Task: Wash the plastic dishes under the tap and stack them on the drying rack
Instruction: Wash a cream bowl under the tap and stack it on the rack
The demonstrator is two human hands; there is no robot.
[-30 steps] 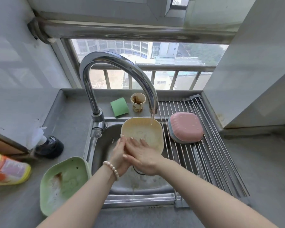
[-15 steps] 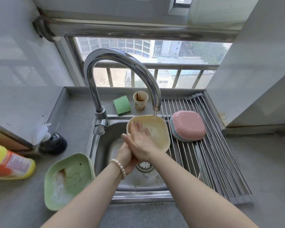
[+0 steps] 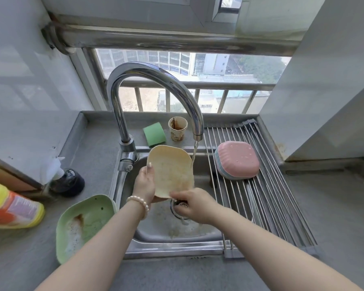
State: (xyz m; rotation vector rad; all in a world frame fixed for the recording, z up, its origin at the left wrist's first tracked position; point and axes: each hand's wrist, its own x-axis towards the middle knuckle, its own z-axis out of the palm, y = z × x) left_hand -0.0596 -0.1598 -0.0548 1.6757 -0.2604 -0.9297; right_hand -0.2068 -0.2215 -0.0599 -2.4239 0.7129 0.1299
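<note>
A cream plastic dish [image 3: 172,171] is tilted up over the sink [image 3: 168,227], its right edge in the water running from the tap [image 3: 156,80]. My left hand [image 3: 144,183] grips its left rim, thumb on the inside. My right hand [image 3: 192,203] pinches its lower edge, just above the drain. A dirty green dish [image 3: 82,225] lies on the counter left of the sink. A pink dish [image 3: 237,159] sits upside down on a blue one on the drying rack [image 3: 261,196].
Behind the sink stand a green sponge [image 3: 155,134] and a stained paper cup [image 3: 177,128]. A yellow-orange bottle [image 3: 11,206] lies at the far left, near a dark bottle [image 3: 68,181]. A wall [image 3: 324,80] rises right of the rack.
My right hand left the inside of the cream dish and dropped to its lower edge. My left hand shifted up the left rim, and the dish tilted more upright.
</note>
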